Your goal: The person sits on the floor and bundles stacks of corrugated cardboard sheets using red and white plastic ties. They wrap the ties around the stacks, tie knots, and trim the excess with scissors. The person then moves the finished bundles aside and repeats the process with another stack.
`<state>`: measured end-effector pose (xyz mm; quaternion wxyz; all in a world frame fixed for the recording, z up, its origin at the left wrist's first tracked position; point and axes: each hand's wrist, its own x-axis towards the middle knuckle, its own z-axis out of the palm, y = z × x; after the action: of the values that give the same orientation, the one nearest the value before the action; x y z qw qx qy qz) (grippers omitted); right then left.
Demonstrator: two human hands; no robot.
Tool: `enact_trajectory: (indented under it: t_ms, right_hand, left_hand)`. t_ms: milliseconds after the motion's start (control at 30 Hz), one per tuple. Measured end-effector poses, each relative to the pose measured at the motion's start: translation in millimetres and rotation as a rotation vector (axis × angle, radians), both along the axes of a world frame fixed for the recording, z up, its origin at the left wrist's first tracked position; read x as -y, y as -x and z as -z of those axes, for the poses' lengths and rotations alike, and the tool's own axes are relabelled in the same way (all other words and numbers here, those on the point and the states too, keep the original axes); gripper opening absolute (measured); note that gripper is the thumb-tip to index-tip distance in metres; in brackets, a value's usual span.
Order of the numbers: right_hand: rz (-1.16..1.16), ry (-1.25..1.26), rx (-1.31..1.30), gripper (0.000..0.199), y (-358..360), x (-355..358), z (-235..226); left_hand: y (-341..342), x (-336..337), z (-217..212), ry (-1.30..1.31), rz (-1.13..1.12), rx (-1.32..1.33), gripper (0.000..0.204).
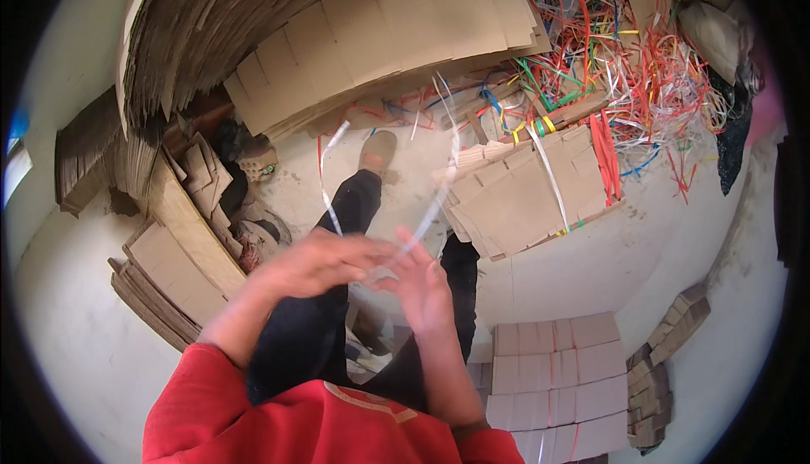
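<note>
Beyond the left hand, up and to its left, towers the big stack of cardboard sheets, while the heap of coloured straps sprawls well ahead and right of the right hand, a strapped cardboard bundle lying nearer that hand! Here at the centre, both hands are blurred, left fingers reaching across to the right hand's spread ones, and whether either grips, I can't tell! Slimmest of all, the white strap is right at the hands, pale lengths arching up beyond each.
</note>
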<state>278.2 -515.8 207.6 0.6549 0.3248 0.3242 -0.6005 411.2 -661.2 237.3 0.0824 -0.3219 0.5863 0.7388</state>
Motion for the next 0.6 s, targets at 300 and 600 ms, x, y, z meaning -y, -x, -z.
enact_trajectory:
  t_ms: [300,600]
  right_hand:
    - [-0.331,0.012,-0.478,0.028,25,15,8]
    - [0.242,-0.349,-0.660,0.031,151,-48,-35]
  left_hand:
    - [4,-37,40,0.517,0.278,0.009,0.012]
    - [52,18,73,0.800,-0.119,0.229,0.003]
